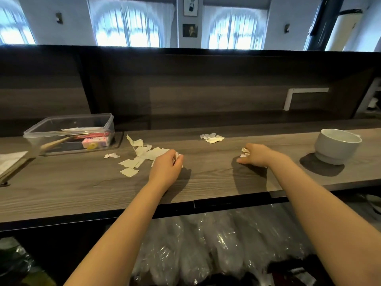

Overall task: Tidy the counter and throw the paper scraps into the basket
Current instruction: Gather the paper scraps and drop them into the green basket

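At nine o'clock on the grey-brown wood-grain surface (pixel 82 188): corner of a stack of pale papers (pixel 11 162) at the frame edge, then a clear rectangular plastic box (pixel 69 131) with a pink packet and other small items inside. Just right of the box, toward ten o'clock: scattered torn cream paper scraps (pixel 142 153), one small white piece (pixel 112 155) lying apart at their left. Touching that heap's right edge: left hand (pixel 166 166), palm down, fingers curled and clenched on a white scrap. At twelve o'clock, farther back: small crumpled heap of white scraps (pixel 212 137), untouched. At one o'clock: right hand (pixel 255 154), closed around crumpled white paper, knuckles resting on the surface. At three o'clock, well apart: round pale-grey ceramic bowl (pixel 338 146), upright. No basket identifiable.
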The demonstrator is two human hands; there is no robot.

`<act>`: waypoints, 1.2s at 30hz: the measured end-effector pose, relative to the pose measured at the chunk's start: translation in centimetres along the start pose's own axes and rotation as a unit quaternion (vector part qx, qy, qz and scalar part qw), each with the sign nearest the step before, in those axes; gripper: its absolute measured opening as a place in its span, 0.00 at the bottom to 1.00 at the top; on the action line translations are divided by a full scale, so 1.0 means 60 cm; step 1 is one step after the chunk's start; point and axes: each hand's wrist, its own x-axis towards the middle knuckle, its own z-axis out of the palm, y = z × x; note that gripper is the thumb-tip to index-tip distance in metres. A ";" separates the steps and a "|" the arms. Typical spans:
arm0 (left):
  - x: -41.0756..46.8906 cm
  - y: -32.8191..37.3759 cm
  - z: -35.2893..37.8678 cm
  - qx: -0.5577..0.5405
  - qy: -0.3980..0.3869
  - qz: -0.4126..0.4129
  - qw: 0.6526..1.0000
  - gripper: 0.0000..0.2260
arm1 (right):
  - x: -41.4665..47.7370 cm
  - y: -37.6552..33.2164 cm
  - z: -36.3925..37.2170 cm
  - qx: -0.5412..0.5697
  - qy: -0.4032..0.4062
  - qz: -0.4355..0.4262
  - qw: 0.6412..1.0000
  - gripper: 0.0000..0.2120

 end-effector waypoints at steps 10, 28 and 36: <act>-0.005 0.013 -0.008 0.030 -0.015 -0.015 0.999 0.17 | -0.017 -0.028 0.022 0.010 0.111 -0.027 0.993 0.13; -0.198 -0.033 -0.198 0.007 0.096 0.034 0.995 0.17 | -0.242 -0.261 0.131 0.189 0.158 -0.315 0.917 0.05; -0.369 -0.201 -0.254 0.115 0.117 -0.040 0.986 0.14 | -0.331 -0.377 0.294 0.149 -0.009 -0.414 0.898 0.05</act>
